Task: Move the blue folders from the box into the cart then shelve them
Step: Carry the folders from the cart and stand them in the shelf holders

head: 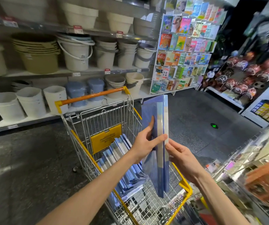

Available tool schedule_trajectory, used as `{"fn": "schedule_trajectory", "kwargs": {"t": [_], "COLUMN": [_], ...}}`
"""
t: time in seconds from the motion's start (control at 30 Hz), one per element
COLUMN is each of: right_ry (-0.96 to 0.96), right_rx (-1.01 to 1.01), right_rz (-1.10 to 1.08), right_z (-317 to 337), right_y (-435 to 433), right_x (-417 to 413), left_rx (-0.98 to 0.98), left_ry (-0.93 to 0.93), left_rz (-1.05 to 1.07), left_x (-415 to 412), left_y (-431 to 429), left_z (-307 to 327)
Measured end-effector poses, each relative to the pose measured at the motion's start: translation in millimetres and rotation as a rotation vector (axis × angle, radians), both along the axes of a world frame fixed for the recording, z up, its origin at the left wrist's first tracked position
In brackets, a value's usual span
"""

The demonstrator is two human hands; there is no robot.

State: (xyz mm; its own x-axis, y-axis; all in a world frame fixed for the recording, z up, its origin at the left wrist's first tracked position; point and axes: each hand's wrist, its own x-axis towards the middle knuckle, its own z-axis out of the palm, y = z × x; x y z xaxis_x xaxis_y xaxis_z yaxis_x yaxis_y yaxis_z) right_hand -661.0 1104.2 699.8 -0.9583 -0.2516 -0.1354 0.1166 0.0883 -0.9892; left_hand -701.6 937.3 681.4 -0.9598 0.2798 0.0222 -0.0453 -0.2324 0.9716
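Holding flat blue folders (161, 114) upright over the cart's (186, 189) right rim; glossy film wrap, pale spines face camera. Left hand (144, 143): thumb across the spines, fingers curled on the left cover. Right hand (182, 158) pinches the right cover. A stack (114, 151) of the same leans in the wire basket.

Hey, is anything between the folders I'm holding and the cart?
Nothing visible. The left hand and right hand grip the folders above the open cart; only other folders lie inside.
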Motion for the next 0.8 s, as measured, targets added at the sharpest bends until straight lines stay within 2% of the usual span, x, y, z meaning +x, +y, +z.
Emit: {"fn": "schedule_trajectory", "kwargs": {"t": [0.53, 0.67, 0.8], "right_ry": [0.02, 0.049, 0.193], "right_rx": [0.018, 0.044, 0.194], "right_rz": [-0.05, -0.043, -0.245], "right_z": [1, 7, 0], "right_y": [-6, -12, -17], "right_x": [3, 5, 3], "left_rx": [0.033, 0.111, 0.205], "left_ry": [-0.02, -0.166, -0.276], "left_rz": [-0.116, -0.14, -0.232], "left_x": [-10, -12, -14], "left_y": [1, 6, 19], "left_z": [8, 15, 22]}}
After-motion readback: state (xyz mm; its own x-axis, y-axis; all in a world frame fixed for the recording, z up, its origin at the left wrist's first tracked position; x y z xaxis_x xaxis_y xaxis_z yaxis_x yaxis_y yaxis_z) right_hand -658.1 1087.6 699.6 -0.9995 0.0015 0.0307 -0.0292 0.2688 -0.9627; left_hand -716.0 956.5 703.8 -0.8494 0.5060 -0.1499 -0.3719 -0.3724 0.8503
